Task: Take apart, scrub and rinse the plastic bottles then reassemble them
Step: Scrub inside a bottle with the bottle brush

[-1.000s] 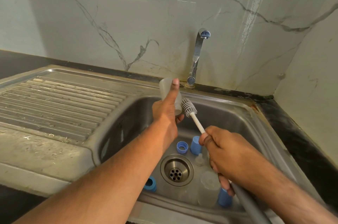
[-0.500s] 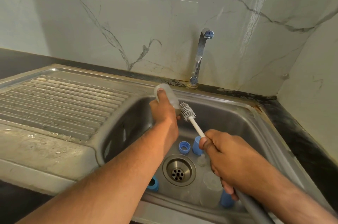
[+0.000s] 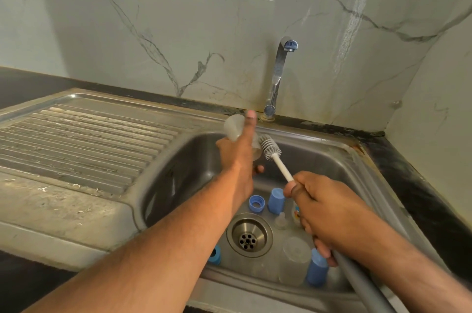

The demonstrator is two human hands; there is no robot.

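Since half a second ago, the left hand (image 3: 238,159) has tipped the clear plastic bottle (image 3: 233,126) so its closed base now points up and to the far left, and the thumb has stretched out straight along the bottle's side. The brush head has stayed right at the bottle's open mouth.

The left hand is holding the bottle above the far left part of the sink basin (image 3: 184,159), with fingers wrapping round the lower part of it. The right hand (image 3: 321,210) is gripping a bottle brush (image 3: 270,145) tightly in a closed fist; the white stem is sticking out toward the far left, and a grey handle (image 3: 362,284) is running out of the fist toward the near right edge. The grey bristles are touching the bottle's mouth; whether they are inside it cannot be told.

On the basin floor, bottle parts are lying around the round metal drain (image 3: 249,234). A blue ring (image 3: 256,203) and a blue cap (image 3: 276,200) are sitting just beyond the drain. A small clear teat (image 3: 281,220) is lying to the right of it. A second clear bottle (image 3: 293,259) is resting near the front right, with another blue cap (image 3: 316,270) just beside it. One more blue piece (image 3: 214,255) is lying near the front left, partly hidden by the left forearm.

A chrome tap (image 3: 279,69) is rising from the far rim, with no water running from it. A ridged steel draining board (image 3: 81,144) is stretching to the left.
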